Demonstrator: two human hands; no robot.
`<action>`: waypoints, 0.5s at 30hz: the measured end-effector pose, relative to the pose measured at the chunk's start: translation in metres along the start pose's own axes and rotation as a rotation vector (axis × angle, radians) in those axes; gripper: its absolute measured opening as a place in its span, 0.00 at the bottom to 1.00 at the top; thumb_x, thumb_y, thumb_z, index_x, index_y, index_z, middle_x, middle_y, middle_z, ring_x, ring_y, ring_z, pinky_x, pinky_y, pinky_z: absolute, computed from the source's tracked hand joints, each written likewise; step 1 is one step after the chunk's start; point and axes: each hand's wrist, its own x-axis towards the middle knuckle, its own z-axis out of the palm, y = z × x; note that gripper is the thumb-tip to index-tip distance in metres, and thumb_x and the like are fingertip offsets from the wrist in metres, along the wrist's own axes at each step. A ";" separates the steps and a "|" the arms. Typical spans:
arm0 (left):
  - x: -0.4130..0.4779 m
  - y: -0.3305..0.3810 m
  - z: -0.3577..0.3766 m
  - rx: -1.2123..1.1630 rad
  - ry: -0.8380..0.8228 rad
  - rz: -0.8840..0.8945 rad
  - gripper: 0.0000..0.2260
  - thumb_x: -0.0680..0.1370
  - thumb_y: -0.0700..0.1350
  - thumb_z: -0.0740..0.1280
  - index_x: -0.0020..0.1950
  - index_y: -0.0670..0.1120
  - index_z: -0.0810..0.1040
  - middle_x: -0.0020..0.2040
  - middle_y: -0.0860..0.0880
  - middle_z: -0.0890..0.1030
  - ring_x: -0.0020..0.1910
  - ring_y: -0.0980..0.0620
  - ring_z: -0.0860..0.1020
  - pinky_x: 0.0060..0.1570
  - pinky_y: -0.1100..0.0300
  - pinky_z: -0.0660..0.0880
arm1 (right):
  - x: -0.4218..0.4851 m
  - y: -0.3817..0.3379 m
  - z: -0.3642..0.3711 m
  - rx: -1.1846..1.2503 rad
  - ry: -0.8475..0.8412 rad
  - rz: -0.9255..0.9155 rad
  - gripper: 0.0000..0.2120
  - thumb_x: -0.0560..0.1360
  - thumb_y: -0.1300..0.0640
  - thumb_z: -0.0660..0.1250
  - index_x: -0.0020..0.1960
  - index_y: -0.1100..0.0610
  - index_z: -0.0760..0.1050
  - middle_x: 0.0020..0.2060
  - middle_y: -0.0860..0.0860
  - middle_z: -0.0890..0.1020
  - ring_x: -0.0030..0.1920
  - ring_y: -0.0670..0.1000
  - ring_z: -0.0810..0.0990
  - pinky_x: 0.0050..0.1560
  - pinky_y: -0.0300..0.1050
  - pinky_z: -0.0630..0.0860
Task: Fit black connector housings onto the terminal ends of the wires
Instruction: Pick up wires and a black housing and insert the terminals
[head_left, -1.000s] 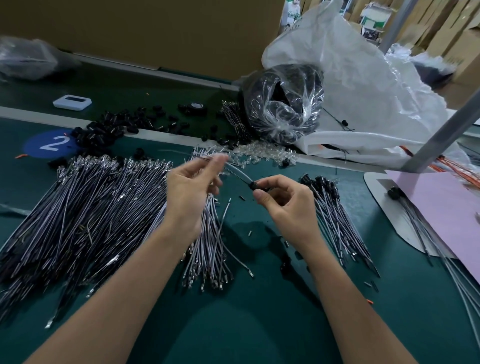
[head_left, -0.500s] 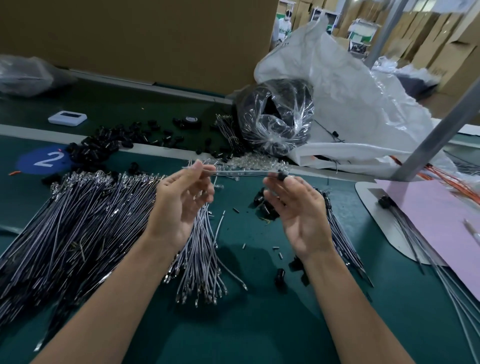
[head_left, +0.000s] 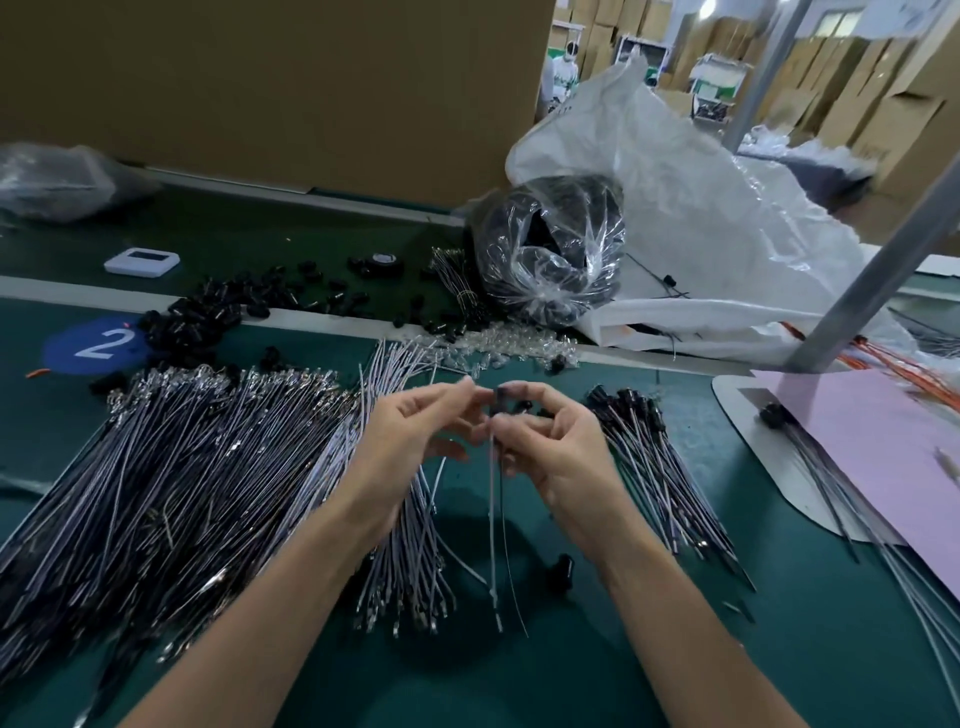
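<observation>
Wire (head_left: 492, 519) hangs lengthwise down mid-frame, its top end at the housing (head_left: 503, 404), which the right hand (head_left: 563, 460) pinches. The left hand (head_left: 410, 431) sits just left, fingers curled, its hold lost in blur.

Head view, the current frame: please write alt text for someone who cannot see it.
Two bare hands meet above a green mat: the right hand grips thin wires that hang down, a black connector housing at their top, with the left hand close beside it, contact blurred. A large wire pile lies left, a housed bundle right.
</observation>
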 end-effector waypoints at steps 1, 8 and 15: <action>0.000 -0.002 0.000 0.023 -0.001 0.008 0.13 0.70 0.56 0.70 0.45 0.49 0.87 0.40 0.45 0.85 0.38 0.52 0.82 0.38 0.62 0.79 | 0.000 0.002 0.002 -0.075 0.008 -0.015 0.20 0.66 0.59 0.74 0.55 0.61 0.73 0.39 0.59 0.86 0.33 0.48 0.82 0.32 0.38 0.76; 0.002 -0.008 0.000 0.021 0.056 0.027 0.09 0.67 0.51 0.74 0.43 0.48 0.86 0.37 0.50 0.84 0.38 0.55 0.80 0.38 0.65 0.77 | -0.002 0.007 0.006 -0.276 0.052 -0.092 0.12 0.72 0.63 0.74 0.51 0.59 0.73 0.36 0.58 0.86 0.32 0.50 0.81 0.34 0.39 0.76; 0.002 -0.006 0.003 -0.084 0.185 0.058 0.12 0.67 0.49 0.73 0.47 0.46 0.84 0.38 0.50 0.84 0.39 0.55 0.81 0.38 0.65 0.77 | -0.005 0.005 0.008 -0.433 -0.019 -0.058 0.04 0.76 0.58 0.71 0.44 0.55 0.84 0.36 0.53 0.86 0.37 0.51 0.83 0.42 0.46 0.78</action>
